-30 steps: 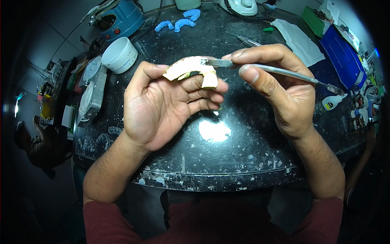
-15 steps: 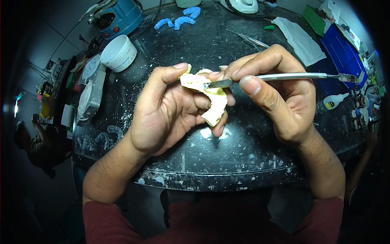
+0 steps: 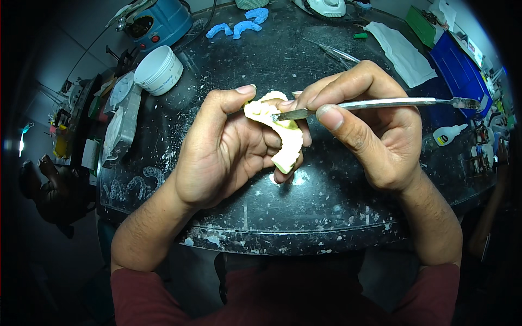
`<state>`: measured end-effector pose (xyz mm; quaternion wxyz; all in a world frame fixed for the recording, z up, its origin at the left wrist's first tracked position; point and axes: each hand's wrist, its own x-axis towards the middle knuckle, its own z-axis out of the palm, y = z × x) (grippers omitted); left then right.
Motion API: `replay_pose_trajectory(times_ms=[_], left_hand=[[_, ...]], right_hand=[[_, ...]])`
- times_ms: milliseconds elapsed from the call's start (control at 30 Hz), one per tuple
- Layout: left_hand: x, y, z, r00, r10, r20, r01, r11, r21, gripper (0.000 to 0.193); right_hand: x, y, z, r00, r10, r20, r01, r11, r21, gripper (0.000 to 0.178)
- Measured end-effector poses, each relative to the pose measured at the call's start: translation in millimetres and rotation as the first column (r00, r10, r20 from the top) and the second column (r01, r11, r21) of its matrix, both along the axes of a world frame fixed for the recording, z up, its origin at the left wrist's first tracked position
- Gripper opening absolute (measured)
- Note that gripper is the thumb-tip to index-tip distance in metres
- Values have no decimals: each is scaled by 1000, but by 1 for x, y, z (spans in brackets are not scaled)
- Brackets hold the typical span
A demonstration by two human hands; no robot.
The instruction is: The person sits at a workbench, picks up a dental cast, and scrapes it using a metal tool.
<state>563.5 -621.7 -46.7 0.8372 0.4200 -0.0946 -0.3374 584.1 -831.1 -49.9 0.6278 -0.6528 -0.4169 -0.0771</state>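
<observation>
Head view, only camera I have. Left hand (image 3: 217, 152) is curled shut around a pale horseshoe-shaped dental cast (image 3: 280, 133): thumb pressed on its far end, fingers wrapped behind and under it. I read the cast as held above the dark speckled round table (image 3: 304, 217), at the middle of the scene, not resting on it. Its long axis runs from far-left down to near-right, lower tip pointing toward me.

Right hand (image 3: 375, 125) is closed in a pen-like pinch on a slim metal spatula (image 3: 375, 103), thumb and forefinger near the blade end. Handle lies almost level, running out to the right; blade tip meets the far part of the cast, just right of the left thumb. So the tool crosses the cast's axis from the right, and the right hand is the one working the contact point.

Around: white round tub (image 3: 159, 70) far left, blue impression trays (image 3: 239, 26) at the far edge, white cloth (image 3: 402, 51) and blue box (image 3: 459, 65) far right, small white bottle (image 3: 448, 134) right.
</observation>
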Motion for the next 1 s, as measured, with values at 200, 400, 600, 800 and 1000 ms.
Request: replay_pose_trajectory(times_ms=[200, 400, 600, 800, 1000], left_hand=[[1, 3, -4, 994, 17, 108, -26, 996, 82, 79], [-3, 3, 0, 993, 50, 103, -64, 989, 131, 77], [-5, 6, -3, 992, 82, 101, -104, 966, 237, 74], [-2, 3, -3, 988, 63, 140, -89, 978, 190, 65], [-4, -2, -2, 1000, 15, 0, -15, 995, -103, 66]], right_hand=[[0, 0, 1, 998, 36, -53, -36, 999, 0, 11], [0, 0, 2, 999, 32, -30, -32, 999, -2, 12], [3, 0, 0, 999, 30, 35, -29, 999, -15, 11], [1, 0, 2, 999, 43, -1, -43, 999, -16, 10], [-2, 2, 1, 992, 65, -108, -51, 990, 130, 10]])
